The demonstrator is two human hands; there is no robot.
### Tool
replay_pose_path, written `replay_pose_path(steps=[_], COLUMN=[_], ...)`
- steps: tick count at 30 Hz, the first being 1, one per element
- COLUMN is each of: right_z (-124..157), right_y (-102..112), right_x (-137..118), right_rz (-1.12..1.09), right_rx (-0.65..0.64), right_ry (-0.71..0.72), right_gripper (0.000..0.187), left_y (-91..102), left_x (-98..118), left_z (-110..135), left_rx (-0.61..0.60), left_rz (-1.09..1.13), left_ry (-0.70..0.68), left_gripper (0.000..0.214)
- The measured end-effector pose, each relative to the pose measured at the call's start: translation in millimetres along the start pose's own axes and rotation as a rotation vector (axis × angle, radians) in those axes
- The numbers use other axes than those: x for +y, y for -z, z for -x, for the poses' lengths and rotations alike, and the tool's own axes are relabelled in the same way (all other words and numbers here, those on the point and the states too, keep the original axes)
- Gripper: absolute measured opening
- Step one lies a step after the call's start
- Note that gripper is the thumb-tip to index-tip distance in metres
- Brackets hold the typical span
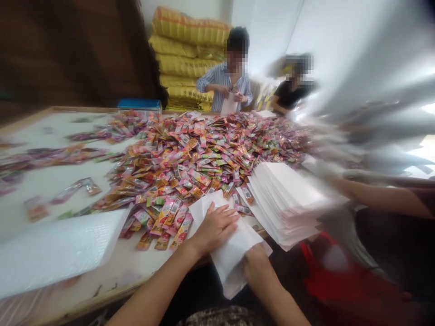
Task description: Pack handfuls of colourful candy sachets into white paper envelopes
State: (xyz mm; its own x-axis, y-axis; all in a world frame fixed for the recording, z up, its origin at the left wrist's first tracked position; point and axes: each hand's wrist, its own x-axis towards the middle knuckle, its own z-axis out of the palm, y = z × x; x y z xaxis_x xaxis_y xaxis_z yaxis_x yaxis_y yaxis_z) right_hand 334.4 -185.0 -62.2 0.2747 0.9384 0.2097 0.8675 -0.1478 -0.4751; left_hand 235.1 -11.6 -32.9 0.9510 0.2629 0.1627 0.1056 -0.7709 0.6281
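Observation:
My left hand lies flat with fingers spread on a white paper bag at the table's near edge. My right hand is pushed into the bag's open end, and its fingers are hidden inside. Just beyond the bag lies a large heap of small colourful sachets. A thick stack of white paper bags sits to the right of my hands.
A white bubble mailer lies at the near left on the table. Another person's arm reaches in from the right. Two people work at the far side, before stacked yellow sacks. A red bag sits below right.

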Motion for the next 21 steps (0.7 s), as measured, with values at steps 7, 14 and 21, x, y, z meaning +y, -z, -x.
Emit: replay_pose_path(steps=[7,14,21], right_z=[1,30,43], right_y=[27,53,47], right_x=[8,14,22], right_rz=[-0.141,-0.107,0.037], right_rx=[0.028,-0.101,-0.081], right_ry=[0.133,0.103,0.074], right_gripper=[0.041,0.023,0.025], left_y=[-11.5,0.5,-31.1], left_x=[10,32,23], left_z=[1,65,78], left_rx=[-0.047,-0.101,0.034], left_rz=[-0.292,-0.157,-0.379], left_ry=[-0.092,-0.262,-0.281], left_gripper=[0.040,0.062,0.043])
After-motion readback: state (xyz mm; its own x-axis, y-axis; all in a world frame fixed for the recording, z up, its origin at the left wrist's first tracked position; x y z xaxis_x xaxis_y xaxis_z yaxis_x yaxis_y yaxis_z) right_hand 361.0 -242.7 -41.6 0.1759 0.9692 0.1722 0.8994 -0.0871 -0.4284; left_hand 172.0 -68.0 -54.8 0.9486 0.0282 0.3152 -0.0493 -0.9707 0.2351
